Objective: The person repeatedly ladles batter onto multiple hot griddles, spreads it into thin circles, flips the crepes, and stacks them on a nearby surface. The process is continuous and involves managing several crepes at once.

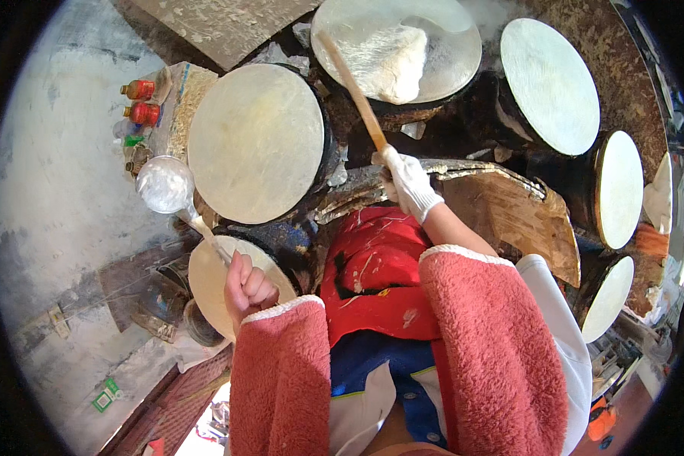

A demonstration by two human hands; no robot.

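"Ladle and stick — what do they look like?"

"The ladle has a round, silvery bowl smeared with white, and a pale handle. The stick is brown wood, long and narrow."

"And the hands?"

"Both closed. The bare left hand curls its fingers about the ladle's handle; the right hand, in a white knitted glove, grips the stick's lower end."

"Where do the tools sit?"

"The ladle's bowl is just beside the large left plate, near two red bottles. The stick reaches over the left part of the top plate, where a crumpled white mass lies; whether its tip touches, I cannot tell."

"Anything else around?"

"More round pale plates line the right side, and a curved brown panel shows beside the right forearm. The left hand and ladle handle hide part of the lower-left plate."

"Which way do they point?"

"Both slant up and leftward — the ladle's long axis runs from hand to bowl, the stick's more steeply from glove to far tip."
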